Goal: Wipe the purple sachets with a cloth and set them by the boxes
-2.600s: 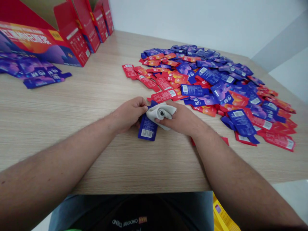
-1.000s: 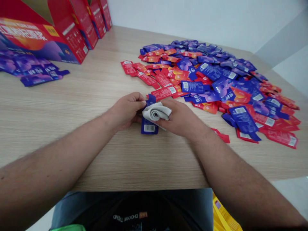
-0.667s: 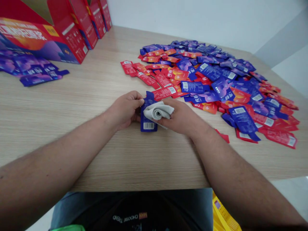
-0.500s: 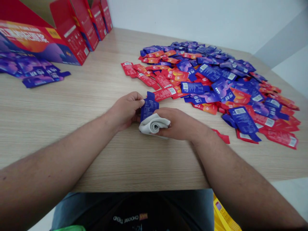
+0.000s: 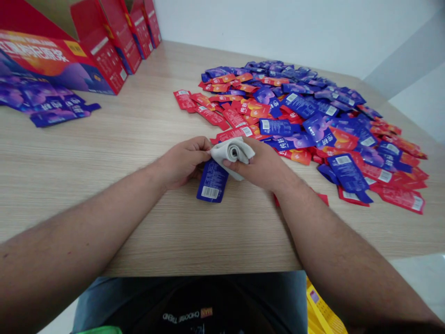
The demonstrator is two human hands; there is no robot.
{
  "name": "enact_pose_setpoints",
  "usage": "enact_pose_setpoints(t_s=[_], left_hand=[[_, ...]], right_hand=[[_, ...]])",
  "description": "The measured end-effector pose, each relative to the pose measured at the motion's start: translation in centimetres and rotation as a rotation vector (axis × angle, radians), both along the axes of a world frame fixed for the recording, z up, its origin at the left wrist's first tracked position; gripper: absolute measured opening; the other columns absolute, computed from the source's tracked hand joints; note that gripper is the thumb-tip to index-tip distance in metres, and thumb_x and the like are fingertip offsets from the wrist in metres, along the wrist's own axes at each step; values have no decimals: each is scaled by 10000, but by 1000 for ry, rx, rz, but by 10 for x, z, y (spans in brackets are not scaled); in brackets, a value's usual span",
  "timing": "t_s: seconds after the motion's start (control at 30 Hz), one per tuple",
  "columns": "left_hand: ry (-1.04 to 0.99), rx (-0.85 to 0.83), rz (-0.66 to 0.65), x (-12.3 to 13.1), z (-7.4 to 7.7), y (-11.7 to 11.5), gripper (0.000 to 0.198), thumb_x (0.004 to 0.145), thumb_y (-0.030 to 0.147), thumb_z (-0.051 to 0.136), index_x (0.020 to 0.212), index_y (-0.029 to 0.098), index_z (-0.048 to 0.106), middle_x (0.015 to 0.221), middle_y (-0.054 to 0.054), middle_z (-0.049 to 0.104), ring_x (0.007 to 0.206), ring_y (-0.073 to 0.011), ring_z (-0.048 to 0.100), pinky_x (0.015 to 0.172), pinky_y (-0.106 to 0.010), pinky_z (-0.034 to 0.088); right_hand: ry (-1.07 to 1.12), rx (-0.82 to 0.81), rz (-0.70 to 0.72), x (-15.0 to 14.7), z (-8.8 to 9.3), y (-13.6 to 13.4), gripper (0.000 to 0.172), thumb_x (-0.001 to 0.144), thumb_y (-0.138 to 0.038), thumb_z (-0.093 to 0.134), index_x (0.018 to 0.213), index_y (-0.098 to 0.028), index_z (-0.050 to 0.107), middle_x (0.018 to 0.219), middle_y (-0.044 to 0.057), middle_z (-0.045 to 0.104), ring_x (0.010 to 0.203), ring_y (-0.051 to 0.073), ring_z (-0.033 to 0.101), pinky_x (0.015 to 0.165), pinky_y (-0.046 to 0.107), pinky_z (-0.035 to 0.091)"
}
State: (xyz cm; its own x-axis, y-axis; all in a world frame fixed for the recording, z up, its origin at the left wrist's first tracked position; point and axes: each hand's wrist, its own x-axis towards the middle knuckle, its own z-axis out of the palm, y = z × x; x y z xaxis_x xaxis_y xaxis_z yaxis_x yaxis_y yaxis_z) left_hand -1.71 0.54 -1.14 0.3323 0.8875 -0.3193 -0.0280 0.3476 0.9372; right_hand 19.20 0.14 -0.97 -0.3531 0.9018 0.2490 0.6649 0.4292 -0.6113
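Between my hands, a blue sachet (image 5: pixel 211 182) hangs with its barcode end toward me, just above or on the table. My left hand (image 5: pixel 186 162) pinches the sachet near its upper end, at the left edge. A rolled grey-white cloth (image 5: pixel 231 152) is gripped in my right hand (image 5: pixel 259 162), thumb in front. The cloth lies against the upper part of the sachet and hides it there. Right behind my hands, red sachets (image 5: pixel 234 133) lie at the near edge of a pile.
A wide pile of blue and red sachets (image 5: pixel 302 106) spreads over the table's (image 5: pixel 156 241) right side. At the back left stand several red boxes (image 5: pixel 104 55), the front one open. More blue sachets (image 5: pixel 57 109) lie before them. Something yellow (image 5: pixel 321 308) is below the table edge.
My right hand has moved the cloth away from me, from the sachet's lower part to its upper part. The barcode end now shows. My left hand keeps its hold.
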Motion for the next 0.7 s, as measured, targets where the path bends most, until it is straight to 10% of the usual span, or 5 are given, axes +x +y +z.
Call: enact_pose_setpoints(t_s=[0.23, 0.5, 0.7], left_hand=[[2, -6, 3, 1, 1, -1, 127, 772, 110, 609, 762, 198, 518, 625, 32, 528, 525, -110, 483, 493, -220, 367], [-26, -33, 119, 3, 1, 2, 135, 804, 82, 556, 766, 203, 508, 600, 42, 500, 497, -107, 492, 479, -212, 384], [7, -16, 66, 0, -2, 3, 120, 802, 130, 585, 786, 215, 502, 607, 48, 502, 477, -103, 465, 443, -203, 379]], right_hand=[[12, -23, -28, -5, 0, -3, 371, 854, -420, 706, 1156, -205, 698, 1060, 47, 757, 918, 218, 681, 805, 341, 512], [-208, -52, 353, -23, 4, -25, 203, 828, -310, 739, 966, -181, 667, 934, 48, 711, 876, 200, 634, 760, 308, 458], [-89, 97, -310, 10, -9, 14, 363, 866, -440, 684, 1108, -169, 692, 1050, 113, 735, 963, 268, 662, 827, 391, 503]])
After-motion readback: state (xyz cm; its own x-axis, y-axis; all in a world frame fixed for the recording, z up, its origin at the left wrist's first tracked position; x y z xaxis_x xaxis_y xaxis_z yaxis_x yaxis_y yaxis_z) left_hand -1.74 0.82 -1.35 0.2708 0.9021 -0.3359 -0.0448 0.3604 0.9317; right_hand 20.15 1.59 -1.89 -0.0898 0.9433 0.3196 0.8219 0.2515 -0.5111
